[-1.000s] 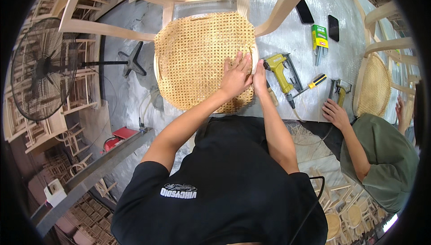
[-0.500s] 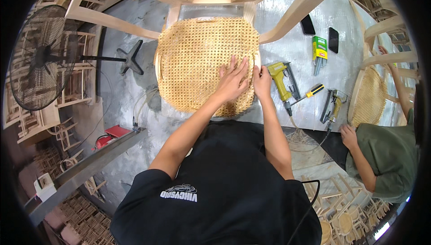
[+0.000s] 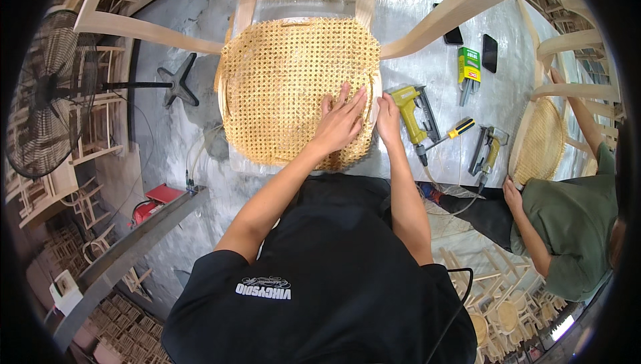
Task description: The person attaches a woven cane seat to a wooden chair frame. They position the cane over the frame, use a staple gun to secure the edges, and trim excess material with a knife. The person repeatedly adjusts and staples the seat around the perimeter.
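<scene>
A wooden chair with a woven cane seat (image 3: 287,84) stands in front of me, its legs and rails running toward the far edge. My left hand (image 3: 339,124) lies on the right part of the cane with its fingers spread. At the seat's right edge my right hand (image 3: 388,120) grips the pale wooden rim, and some of its fingers are hidden. Just right of that hand rests a yellow-green staple gun (image 3: 415,120), not touched by either hand. A screwdriver (image 3: 455,130) with a yellow and black handle lies against the gun's lower end.
To the right lie a second staple gun (image 3: 489,152), a green and yellow box (image 3: 469,65) with metal staple strips, and two black phones (image 3: 490,53). A co-worker in green (image 3: 571,224) handles another cane chair (image 3: 539,138). A fan (image 3: 50,94) stands left, above a metal beam (image 3: 127,257).
The whole view has shifted slightly, so the chair and tools sit a little farther left. Both hands keep their places on the seat. The co-worker's dark-clad leg now shows more.
</scene>
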Motion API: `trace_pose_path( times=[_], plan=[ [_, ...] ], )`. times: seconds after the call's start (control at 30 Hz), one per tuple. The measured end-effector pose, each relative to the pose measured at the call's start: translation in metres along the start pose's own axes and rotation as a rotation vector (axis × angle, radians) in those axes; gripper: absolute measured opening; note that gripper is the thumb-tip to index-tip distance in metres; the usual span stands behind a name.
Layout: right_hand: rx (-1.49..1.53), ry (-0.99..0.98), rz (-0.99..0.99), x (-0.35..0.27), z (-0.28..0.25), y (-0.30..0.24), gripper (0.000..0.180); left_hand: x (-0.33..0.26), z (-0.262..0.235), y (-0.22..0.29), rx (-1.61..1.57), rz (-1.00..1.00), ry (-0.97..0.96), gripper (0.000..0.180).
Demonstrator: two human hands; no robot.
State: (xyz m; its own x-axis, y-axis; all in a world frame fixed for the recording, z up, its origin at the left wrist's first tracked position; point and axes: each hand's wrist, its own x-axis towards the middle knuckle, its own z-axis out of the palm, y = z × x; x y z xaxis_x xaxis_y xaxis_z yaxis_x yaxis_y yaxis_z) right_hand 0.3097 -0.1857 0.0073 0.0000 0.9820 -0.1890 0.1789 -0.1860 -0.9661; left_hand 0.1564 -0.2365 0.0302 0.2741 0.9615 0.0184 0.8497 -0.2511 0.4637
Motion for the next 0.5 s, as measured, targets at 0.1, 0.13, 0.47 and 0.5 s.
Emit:
trace_pose_path(
  times=[0.1, 0.13, 0.47, 0.5],
  plan=[
    [-0.099, 0.056, -0.042, 0.001, 0.010, 0.003, 0.037, 0.004, -0.001, -0.004, -0.019, 0.017, 0.037, 0.066],
    [-0.120, 0.075, -0.053, -0.001, 0.016, 0.002, 0.039, 0.005, -0.002, -0.005, -0.033, 0.017, 0.045, 0.067],
    [-0.322, 0.084, 0.004, 0.002, 0.025, -0.008, 0.055, -0.009, -0.012, -0.033, 0.050, -0.121, -0.011, 0.072],
    [-0.317, 0.086, 0.009, 0.002, 0.026, -0.008, 0.055, -0.014, -0.014, -0.036, 0.060, -0.149, -0.030, 0.072]
  ],
)
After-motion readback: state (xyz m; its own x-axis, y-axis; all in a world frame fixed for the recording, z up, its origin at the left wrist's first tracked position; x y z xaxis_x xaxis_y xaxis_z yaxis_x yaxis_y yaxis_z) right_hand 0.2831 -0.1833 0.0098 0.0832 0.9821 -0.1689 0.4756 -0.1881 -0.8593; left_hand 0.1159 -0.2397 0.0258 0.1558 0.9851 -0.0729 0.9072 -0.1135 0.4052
